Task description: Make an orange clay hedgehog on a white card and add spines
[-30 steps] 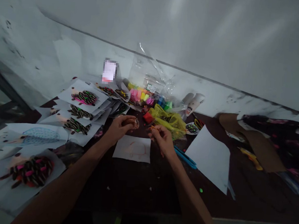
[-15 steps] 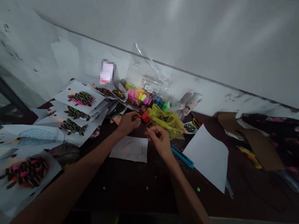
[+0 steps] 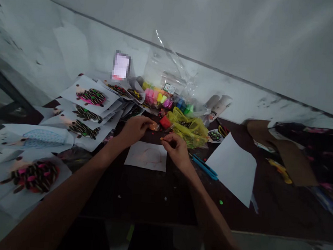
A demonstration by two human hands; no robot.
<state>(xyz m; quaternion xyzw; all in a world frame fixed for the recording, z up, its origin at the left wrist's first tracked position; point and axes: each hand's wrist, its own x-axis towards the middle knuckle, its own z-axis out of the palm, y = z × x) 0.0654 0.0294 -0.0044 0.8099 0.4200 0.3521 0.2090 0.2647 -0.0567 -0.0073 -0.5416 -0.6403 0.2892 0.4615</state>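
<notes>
My left hand (image 3: 135, 130) is closed, its fingertips on an orange lump of clay in a clear wrapper (image 3: 154, 126). A small orange piece of clay (image 3: 162, 139) is pinched between the thumb and fingers of my right hand (image 3: 177, 147). Below and between the hands lies a white sheet with a faint outline drawing (image 3: 146, 157). Just beyond them, a red lump of clay (image 3: 165, 121) sits beside a yellow plastic bag (image 3: 189, 129).
Hedgehog pictures on paper (image 3: 90, 97) are piled at the left. A clear bag of coloured clay (image 3: 169, 98) stands at the back. Blue scissors (image 3: 205, 167) and a blank white sheet (image 3: 234, 170) lie at the right. Further right are brown cardboard (image 3: 294, 163) and dark patterned cloth (image 3: 324, 154).
My hands have moved apart. The right now shows a small orange piece at its fingertips, and the wrapped orange lump shows more clearly by the left. The camera view has tilted down slightly.
</notes>
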